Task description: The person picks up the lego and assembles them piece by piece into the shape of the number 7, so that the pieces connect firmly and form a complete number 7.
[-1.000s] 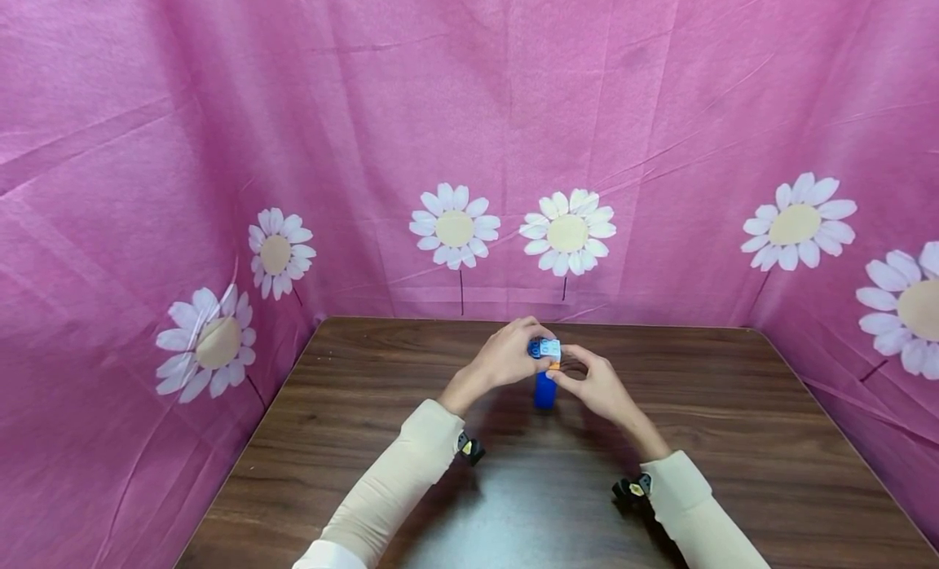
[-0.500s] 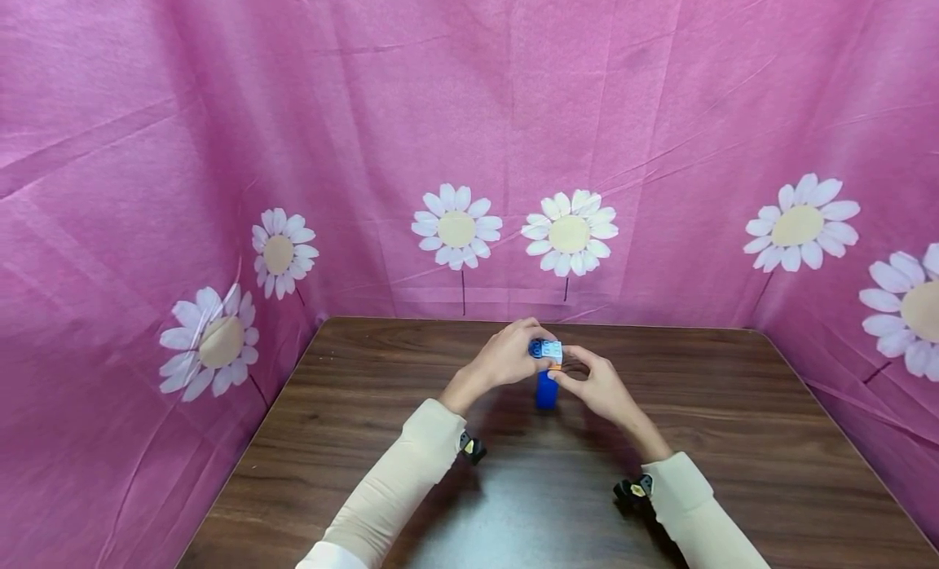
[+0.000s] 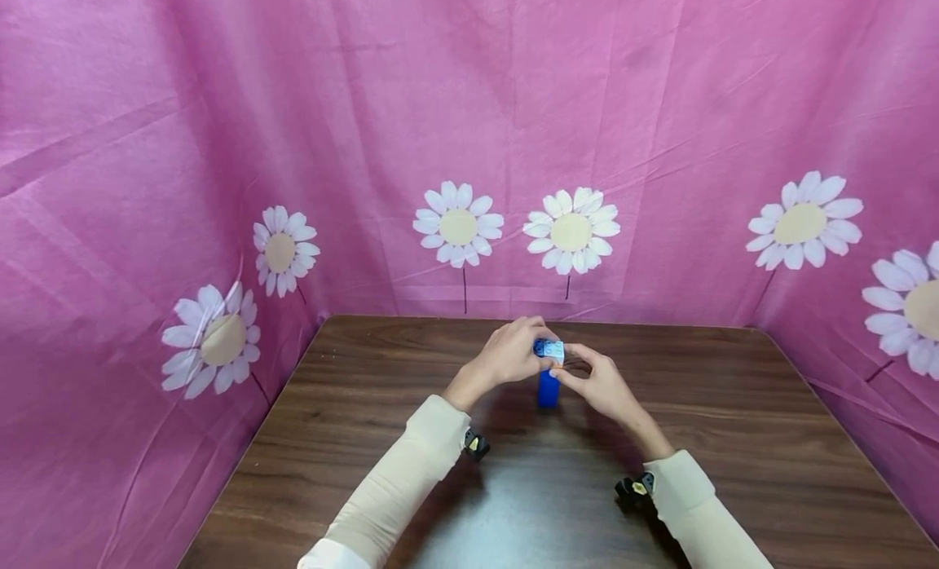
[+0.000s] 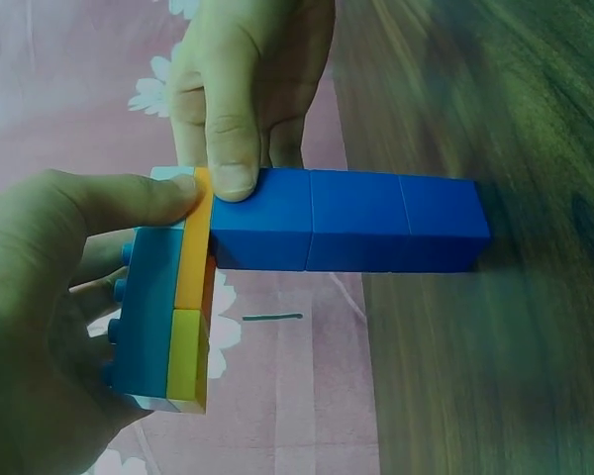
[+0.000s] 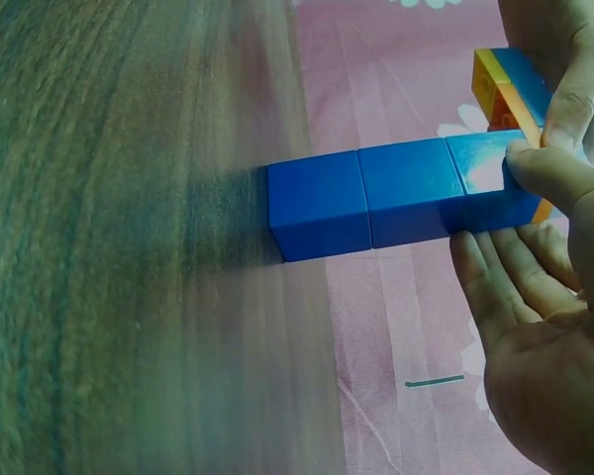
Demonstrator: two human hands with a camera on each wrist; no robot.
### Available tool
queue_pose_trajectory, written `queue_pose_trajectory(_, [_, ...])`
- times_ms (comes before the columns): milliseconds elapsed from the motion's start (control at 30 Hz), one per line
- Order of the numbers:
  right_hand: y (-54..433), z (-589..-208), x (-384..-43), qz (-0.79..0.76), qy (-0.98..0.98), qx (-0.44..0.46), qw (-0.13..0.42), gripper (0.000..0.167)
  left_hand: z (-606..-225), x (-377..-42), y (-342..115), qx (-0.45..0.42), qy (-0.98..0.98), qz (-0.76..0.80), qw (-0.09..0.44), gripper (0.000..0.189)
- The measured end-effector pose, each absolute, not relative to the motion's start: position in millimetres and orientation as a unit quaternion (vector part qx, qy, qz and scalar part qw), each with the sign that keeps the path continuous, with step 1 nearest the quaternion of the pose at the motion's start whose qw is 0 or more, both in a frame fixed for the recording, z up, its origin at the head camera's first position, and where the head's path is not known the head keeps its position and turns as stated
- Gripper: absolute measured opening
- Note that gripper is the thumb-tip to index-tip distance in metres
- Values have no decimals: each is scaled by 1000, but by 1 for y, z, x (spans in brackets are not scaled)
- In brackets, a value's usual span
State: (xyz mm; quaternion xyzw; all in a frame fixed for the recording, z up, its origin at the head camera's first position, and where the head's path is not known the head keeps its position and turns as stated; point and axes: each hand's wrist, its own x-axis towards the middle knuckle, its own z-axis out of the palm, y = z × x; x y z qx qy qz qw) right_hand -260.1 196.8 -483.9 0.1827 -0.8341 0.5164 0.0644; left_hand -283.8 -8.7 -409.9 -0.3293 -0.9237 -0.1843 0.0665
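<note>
A column of three blue toy building bricks (image 4: 356, 223) stands upright on the wooden table. Across its top lies an orange brick (image 4: 194, 257), with a yellow brick (image 4: 186, 358) beside it on the overhanging side. Over these sit a darker blue studded brick (image 4: 147, 312) and a light blue brick (image 3: 555, 350). My left hand (image 3: 508, 355) grips this top layer, thumb at the orange brick and fingers around the studded side. My right hand (image 3: 603, 385) pinches the uppermost brick of the column between thumb and fingers.
The brown wooden table (image 3: 352, 406) extends around the column. Pink cloth (image 3: 367, 145) printed with white daisies hangs behind and at both sides. A small black wrist device (image 3: 477, 444) hangs under the left sleeve, another black device (image 3: 632, 492) under the right.
Both hands keep their holds on the bricks. Hands and stack appear slightly farther right in the head view, as does the backdrop.
</note>
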Motion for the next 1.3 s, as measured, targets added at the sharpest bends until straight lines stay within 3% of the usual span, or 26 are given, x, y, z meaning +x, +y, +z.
queue_pose_trajectory(967, [198, -486, -261, 510, -839, 175, 68, 44, -415, -285, -10, -321, -922, -215, 41, 34])
queue_pose_trajectory(1300, [199, -489, -263, 501, -846, 172, 66, 44, -416, -286, -21, -349, -919, -180, 14, 63])
